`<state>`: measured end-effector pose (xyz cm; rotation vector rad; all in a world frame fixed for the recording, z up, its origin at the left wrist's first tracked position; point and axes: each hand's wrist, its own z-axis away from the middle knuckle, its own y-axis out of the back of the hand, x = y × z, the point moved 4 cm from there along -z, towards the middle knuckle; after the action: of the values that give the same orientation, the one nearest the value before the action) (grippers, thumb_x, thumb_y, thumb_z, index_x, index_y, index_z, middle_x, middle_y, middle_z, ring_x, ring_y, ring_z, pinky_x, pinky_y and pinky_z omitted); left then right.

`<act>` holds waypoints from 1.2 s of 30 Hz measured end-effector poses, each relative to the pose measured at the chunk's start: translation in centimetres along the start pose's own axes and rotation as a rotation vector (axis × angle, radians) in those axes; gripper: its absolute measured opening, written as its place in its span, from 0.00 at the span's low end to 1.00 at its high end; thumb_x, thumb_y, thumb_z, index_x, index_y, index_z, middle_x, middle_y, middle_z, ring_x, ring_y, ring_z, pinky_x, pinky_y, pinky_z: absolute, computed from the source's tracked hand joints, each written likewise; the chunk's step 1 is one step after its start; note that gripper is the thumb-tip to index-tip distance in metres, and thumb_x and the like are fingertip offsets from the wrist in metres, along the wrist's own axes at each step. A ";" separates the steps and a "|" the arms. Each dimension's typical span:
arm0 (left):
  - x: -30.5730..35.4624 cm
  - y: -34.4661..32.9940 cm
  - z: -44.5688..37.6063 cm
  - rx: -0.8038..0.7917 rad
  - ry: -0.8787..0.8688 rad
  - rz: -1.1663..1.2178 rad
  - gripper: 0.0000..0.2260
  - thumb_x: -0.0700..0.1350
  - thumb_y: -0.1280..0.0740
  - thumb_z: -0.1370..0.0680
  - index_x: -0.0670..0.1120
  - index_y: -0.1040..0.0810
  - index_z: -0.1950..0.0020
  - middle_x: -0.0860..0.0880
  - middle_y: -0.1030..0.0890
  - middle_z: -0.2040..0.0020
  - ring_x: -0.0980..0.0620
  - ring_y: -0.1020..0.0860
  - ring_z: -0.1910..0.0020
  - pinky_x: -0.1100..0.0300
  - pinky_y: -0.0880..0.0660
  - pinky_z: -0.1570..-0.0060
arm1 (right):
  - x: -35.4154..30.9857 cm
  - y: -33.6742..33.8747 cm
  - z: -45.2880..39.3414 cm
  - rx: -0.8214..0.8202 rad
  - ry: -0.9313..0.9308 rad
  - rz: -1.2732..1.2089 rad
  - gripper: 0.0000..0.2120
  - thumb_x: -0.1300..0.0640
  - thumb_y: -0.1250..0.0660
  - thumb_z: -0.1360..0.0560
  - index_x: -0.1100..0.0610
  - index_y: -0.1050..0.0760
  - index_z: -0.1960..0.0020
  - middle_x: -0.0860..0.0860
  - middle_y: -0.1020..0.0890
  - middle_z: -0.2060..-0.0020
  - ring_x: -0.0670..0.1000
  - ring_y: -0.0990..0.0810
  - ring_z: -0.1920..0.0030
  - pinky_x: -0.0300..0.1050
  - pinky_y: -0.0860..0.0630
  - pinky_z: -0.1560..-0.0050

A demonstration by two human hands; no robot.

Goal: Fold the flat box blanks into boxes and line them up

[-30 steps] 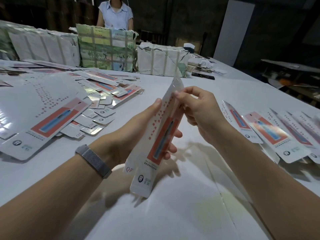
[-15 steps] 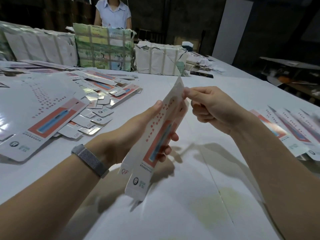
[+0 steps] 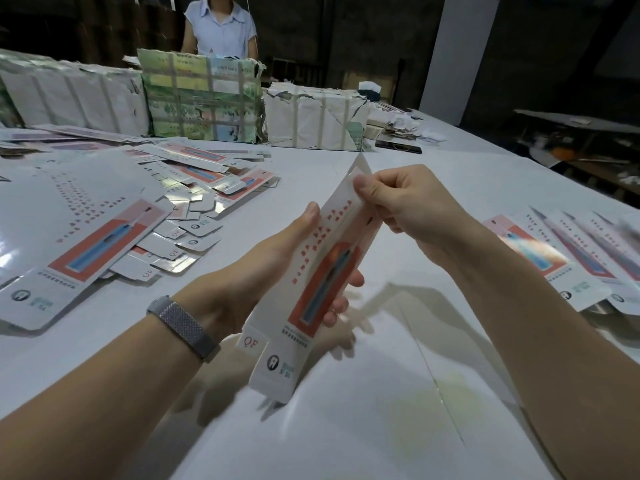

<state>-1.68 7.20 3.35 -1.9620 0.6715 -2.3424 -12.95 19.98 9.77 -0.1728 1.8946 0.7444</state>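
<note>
1. The box blank (image 3: 313,282) is held up above the white bench (image 3: 381,427), tilted, its top end pointing away from the person and its bottom flap nearest the camera; its face shows a red panel with a blue item and rows of red print
2. The left hand (image 3: 263,271) grips the blank's lower half, thumb along the left edge and fingertips (image 3: 355,280) curled out past the right edge; a grey mesh band (image 3: 183,325) sits on that wrist
3. The right hand (image 3: 405,199) pinches the blank's upper right edge between thumb and curled fingers
4. Left of the held blank, a loose heap of flat blanks (image 3: 114,230) lies on the bench; right of it, a row of boxes (image 3: 571,251) lies side by side, overlapping
5. Beyond the blank, strapped bundles (image 3: 204,98) stand on the bench, with a person in a pale shirt (image 3: 220,26) behind them; a dark flat object (image 3: 398,147) lies right of the bundles
</note>
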 end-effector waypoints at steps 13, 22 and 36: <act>-0.6 0.7 -0.6 0.181 -0.130 0.049 0.30 0.66 0.34 0.30 0.47 0.26 0.35 0.47 0.20 0.60 0.51 0.23 0.66 0.57 0.21 0.67 | -0.3 0.2 0.1 0.283 0.110 -0.054 0.18 0.44 0.28 0.26 0.60 0.24 0.56 0.52 0.29 0.69 0.46 0.34 0.70 0.42 0.36 0.68; -0.8 1.1 -0.8 0.374 -0.230 0.006 0.29 0.73 0.43 0.31 0.54 0.13 0.53 0.43 0.13 0.53 0.46 0.13 0.56 0.56 0.17 0.62 | 0.9 -6.1 1.4 -0.064 0.062 -0.359 0.20 0.45 0.37 0.24 0.51 0.35 0.35 0.52 0.20 0.51 0.48 0.17 0.56 0.45 0.19 0.57; 1.1 1.8 -0.7 0.573 -0.652 -0.341 0.26 0.50 0.40 0.16 0.64 0.47 0.22 0.63 0.19 0.40 0.59 0.16 0.48 0.64 0.19 0.53 | 0.8 -7.5 2.1 -0.059 0.090 -0.406 0.11 0.50 0.47 0.15 0.37 0.34 0.37 0.36 0.17 0.52 0.44 0.16 0.49 0.36 0.20 0.52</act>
<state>-3.08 5.46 3.74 -2.4174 -0.3513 -1.5517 -8.34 15.38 5.40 -0.6168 1.8413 0.5210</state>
